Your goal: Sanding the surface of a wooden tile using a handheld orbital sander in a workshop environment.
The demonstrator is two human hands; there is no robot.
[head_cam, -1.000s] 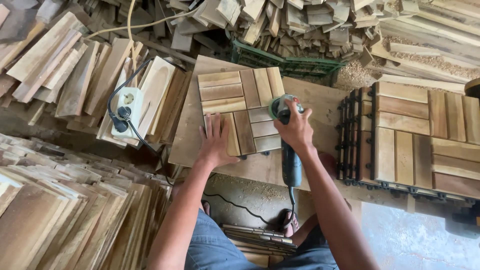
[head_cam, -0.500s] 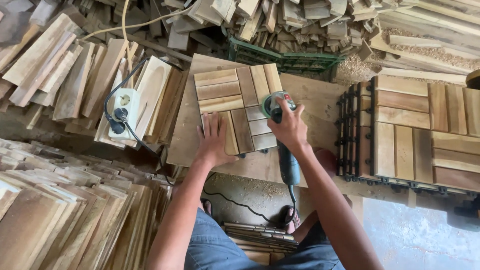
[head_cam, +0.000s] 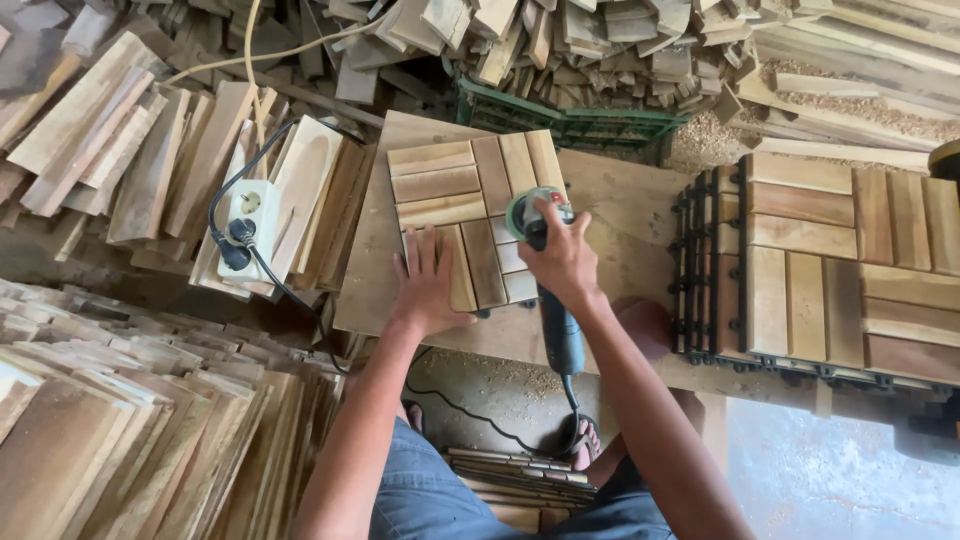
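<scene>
Big picture first: heaps of offcut slats [head_cam: 600, 40] fill the top of the view, more planks stacked bottom-left [head_cam: 120, 440], & a wide plywood board [head_cam: 620, 190] serves as the bench in the middle, low enough to reach from a seat. On the right, a stack of finished slatted deck tiles [head_cam: 850, 250] sits on the board's edge w/ black plastic backing showing, parked apart from the working spot. Centre: one wooden tile [head_cam: 465, 195] lies flat on the board, slats in alternating blocks, face up so the surface is exposed to the tool. Left hand [head_cam: 432, 285] is spread flat, palm down on the tile's near corner, gripping nothing, likely pinning it so it won't skid. Right hand [head_cam: 562, 258] is clenched round the dark body of a sander [head_cam: 550, 290], its green-rimmed disc end resting on the tile's right side, handle pointing back toward the person. Cable trails down under the bench. Smallest bit: white power strip [head_cam: 245, 215] w/ a black plug, sitting on planks to the left, near enough for the cord.
</scene>
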